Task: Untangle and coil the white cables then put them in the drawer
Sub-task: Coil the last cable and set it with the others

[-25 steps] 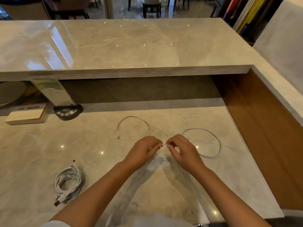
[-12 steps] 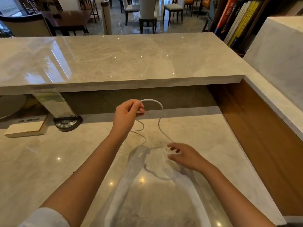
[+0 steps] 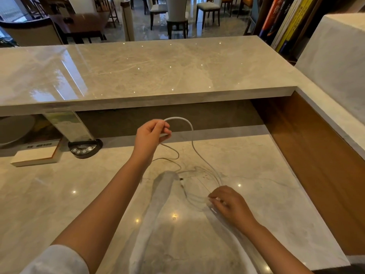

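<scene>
A thin white cable (image 3: 192,135) arcs up from the marble desk (image 3: 256,204) and drops in loose loops onto the surface. My left hand (image 3: 152,135) is raised above the desk and pinches the cable near its top bend. My right hand (image 3: 227,202) rests low on the desk at the right, fingers curled on the cable's lower loops (image 3: 197,196). A small dark plug end (image 3: 181,178) lies on the desk between the hands. No drawer is in view.
A raised marble counter (image 3: 148,72) overhangs the back of the desk. At the back left sit a round black button panel (image 3: 85,148), a white box (image 3: 36,155) and a clear stand (image 3: 69,125). A wooden side wall (image 3: 320,165) bounds the right.
My left hand lifted one end of the cable up and away from the right hand, then held about steady. The camera tilted up, so the coiled cable bundle at the lower left left the view.
</scene>
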